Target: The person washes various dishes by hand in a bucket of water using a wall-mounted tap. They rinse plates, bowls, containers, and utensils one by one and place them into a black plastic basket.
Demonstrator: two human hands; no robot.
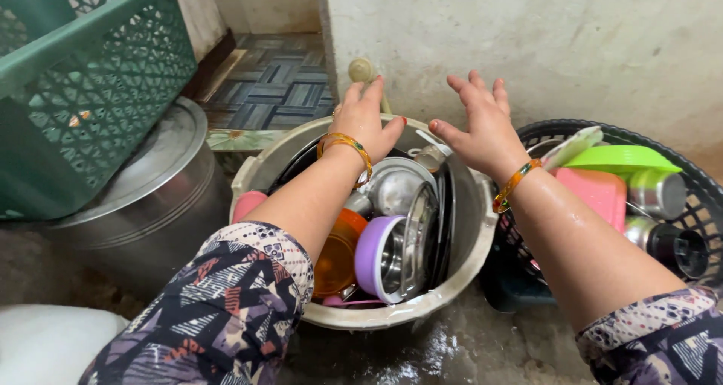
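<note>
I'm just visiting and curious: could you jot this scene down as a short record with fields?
Place: wet floor by a plain wall
Left hand: open, over the tub's far rim
Right hand: open, over the tub's right side
Tub holds: steel plates, purple bowl, orange lid
Right of tub: black basket with pink box, green lid
Left of tub: steel pot, green crate
</note>
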